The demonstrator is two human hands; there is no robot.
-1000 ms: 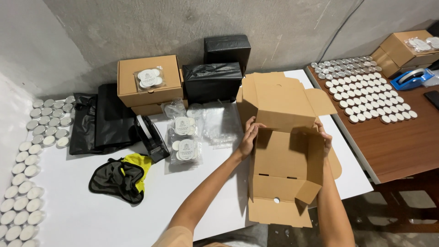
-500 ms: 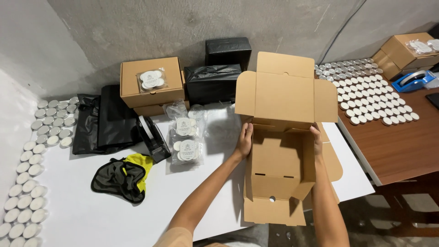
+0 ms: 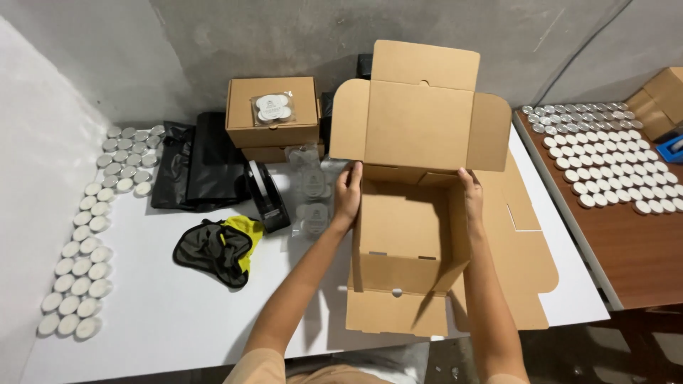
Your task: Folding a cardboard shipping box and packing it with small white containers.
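Open brown cardboard box point(image 3: 409, 235) at centre of white table point(image 3: 163, 320), lid flap upright w/ side tabs out, front flap folded down, inside bare. Left hand point(image 3: 348, 193) gripping left wall, fingers curled over edge; right hand point(image 3: 471, 193) likewise on right wall. 2 closed boxes point(image 3: 272, 117) stacked behind left, 1 black tape dispenser point(image 3: 267, 192), 1 black-yellow cloth point(image 3: 217, 249). Tealights point(image 3: 85, 249) in rows at left, too many to count.

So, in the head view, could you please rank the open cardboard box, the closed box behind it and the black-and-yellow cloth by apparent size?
1. open cardboard box, nearest the camera
2. closed box
3. black-and-yellow cloth, close to the closed box in size
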